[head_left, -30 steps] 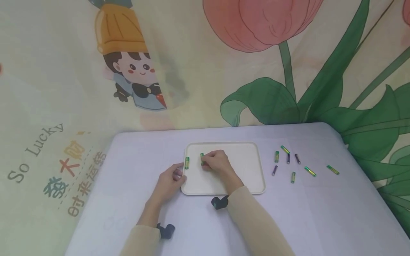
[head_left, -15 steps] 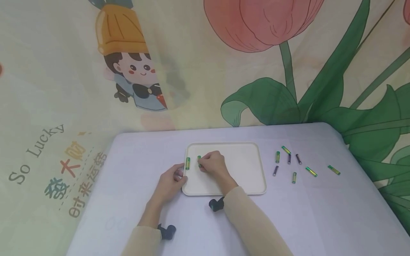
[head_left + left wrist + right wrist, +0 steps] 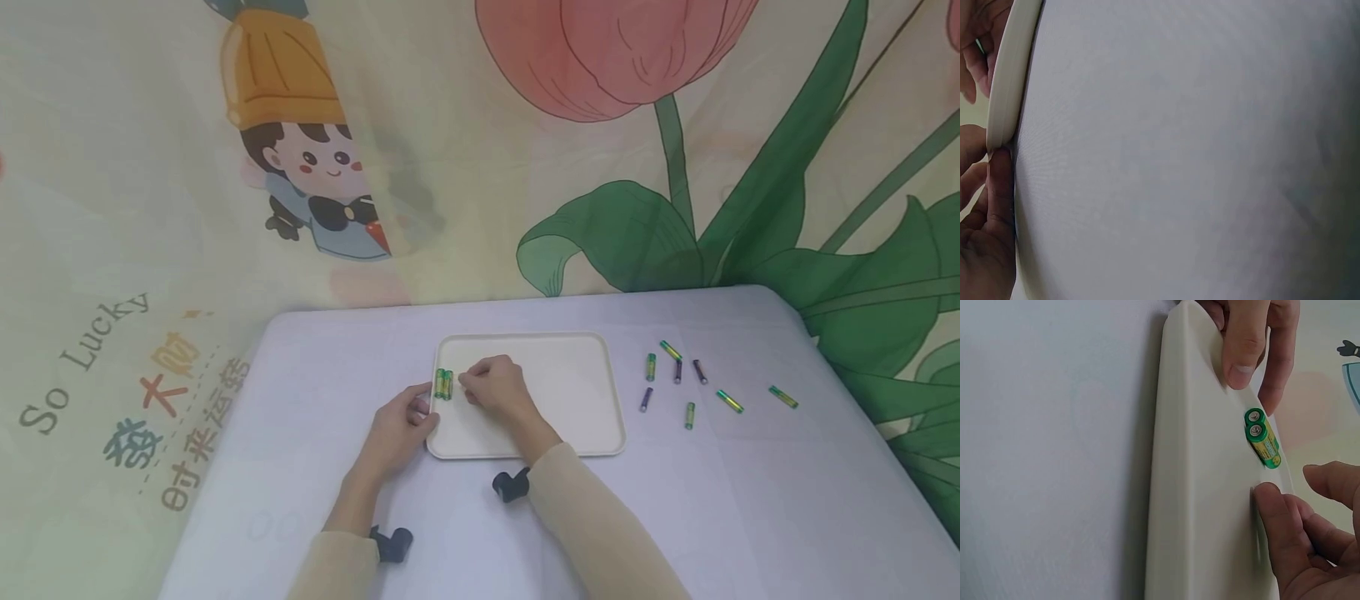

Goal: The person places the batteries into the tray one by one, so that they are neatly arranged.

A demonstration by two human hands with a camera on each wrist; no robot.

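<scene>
I see the tray (image 3: pixel 577 392) bare right of my right hand (image 3: pixel 491 387); two batteries (image 3: pixel 444 384) crowd its left rim beside my left hand (image 3: pixel 397 429). Loose batteries (image 3: pixel 675 375) dot the desk (image 3: pixel 750 500) farther right.

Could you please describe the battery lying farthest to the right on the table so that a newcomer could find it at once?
Start at the cream tray on the white table. Right of it lie scattered batteries. The green-and-yellow battery lies alone, nearest the table's right edge.
</scene>
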